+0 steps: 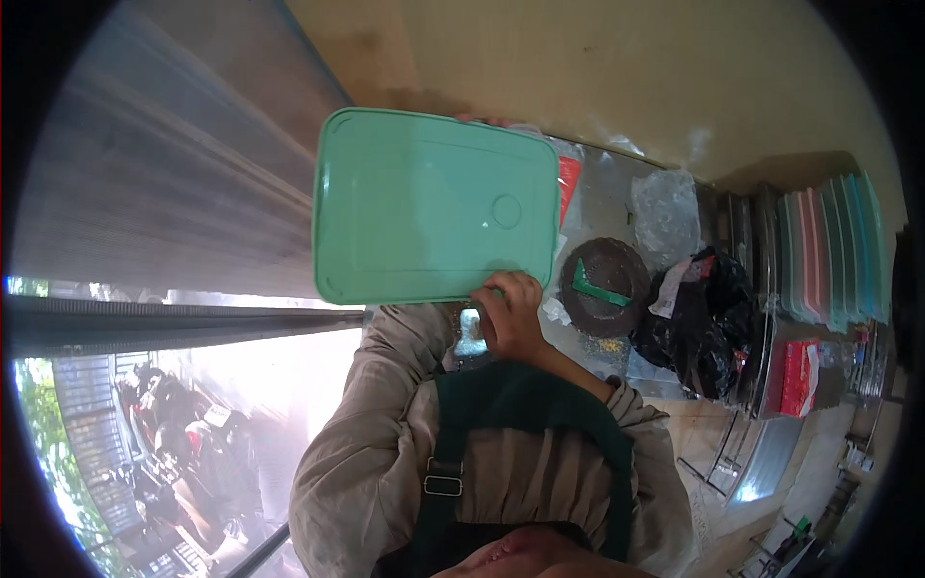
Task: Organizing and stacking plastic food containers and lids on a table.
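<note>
A mint-green rectangular plastic lid (414,202) is raised in front of me, slightly tilted, with a small raised circle near its right side. My left hand (479,119) is mostly hidden behind it, with fingertips showing over the far edge; my left sleeve runs underneath. My right hand (509,308) grips the near edge toward the right corner, fingers curled. Just right of the lid, a red packet (568,188) shows on the metal worktop (602,173), near a dark round board (605,270) with a green L-shaped piece (593,292) on it.
A clear plastic bag (665,217) and a black bag (703,337) lie to the right, beside upright pastel lids (829,250) in a rack. A red box (800,376) sits below them. A wall (674,77) backs the worktop; a curtain (183,164) and bright opening are left.
</note>
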The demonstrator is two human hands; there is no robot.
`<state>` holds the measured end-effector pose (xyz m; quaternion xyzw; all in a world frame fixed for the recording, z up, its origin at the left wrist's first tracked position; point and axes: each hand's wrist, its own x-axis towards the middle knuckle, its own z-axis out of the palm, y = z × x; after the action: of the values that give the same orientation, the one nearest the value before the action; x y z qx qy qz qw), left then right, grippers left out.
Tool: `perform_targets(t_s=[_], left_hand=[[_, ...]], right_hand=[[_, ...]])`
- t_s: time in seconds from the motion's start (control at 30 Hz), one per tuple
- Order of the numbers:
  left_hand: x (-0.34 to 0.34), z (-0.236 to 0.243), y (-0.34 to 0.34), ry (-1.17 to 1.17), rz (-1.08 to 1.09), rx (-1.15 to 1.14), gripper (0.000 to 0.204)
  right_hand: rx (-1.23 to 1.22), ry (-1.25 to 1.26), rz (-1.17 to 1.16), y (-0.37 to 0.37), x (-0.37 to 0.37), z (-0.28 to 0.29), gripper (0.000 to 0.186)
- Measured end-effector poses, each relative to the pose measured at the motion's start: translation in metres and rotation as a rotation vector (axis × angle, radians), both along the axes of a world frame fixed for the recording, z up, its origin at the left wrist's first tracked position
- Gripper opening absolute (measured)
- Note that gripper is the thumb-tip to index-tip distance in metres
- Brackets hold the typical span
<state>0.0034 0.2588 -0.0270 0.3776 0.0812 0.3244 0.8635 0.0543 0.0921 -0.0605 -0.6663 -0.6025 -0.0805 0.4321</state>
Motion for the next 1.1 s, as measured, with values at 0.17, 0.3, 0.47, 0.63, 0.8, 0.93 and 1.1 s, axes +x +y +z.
perform_targets(t_s=[0.17, 0.3, 0.47, 0.63, 0.8, 0.93, 1.1], left_hand=[[0.032, 0.01, 0.013, -0.111, -0.172, -0.093, 0.06], [0.013, 0.015, 0.012, -0.173, -0.361, -0.17, 0.06], [0.017, 0.0, 0.041, 0.006, -0.39, -0.282, 0.056], [0.004, -0.042, 0.053, 0.422, -0.518, 0.042, 0.046], [0.004, -0.051, 0.018, 0.37, -0.473, -0.207, 0.043], [0.011, -0.064, -0.001, 0.224, -0.316, -0.379, 0.046], [0.038, -0.048, -0.066, 0.102, -0.351, -0.447, 0.041]], right_hand=[[-0.014, -0.185, 0.05, -0.005, 0.026, 0.009, 0.024], [0.076, -0.358, -0.211, -0.019, 0.066, 0.013, 0.019], [0.089, -0.477, -0.485, -0.023, 0.105, 0.033, 0.019], [-0.09, -0.648, -0.608, -0.036, 0.107, 0.051, 0.022], [-0.258, -0.232, -0.793, -0.107, 0.124, 0.087, 0.039], [-0.305, -0.114, -0.986, -0.195, 0.141, 0.045, 0.041], [-0.182, -0.117, -0.615, -0.239, 0.113, 0.027, 0.032]])
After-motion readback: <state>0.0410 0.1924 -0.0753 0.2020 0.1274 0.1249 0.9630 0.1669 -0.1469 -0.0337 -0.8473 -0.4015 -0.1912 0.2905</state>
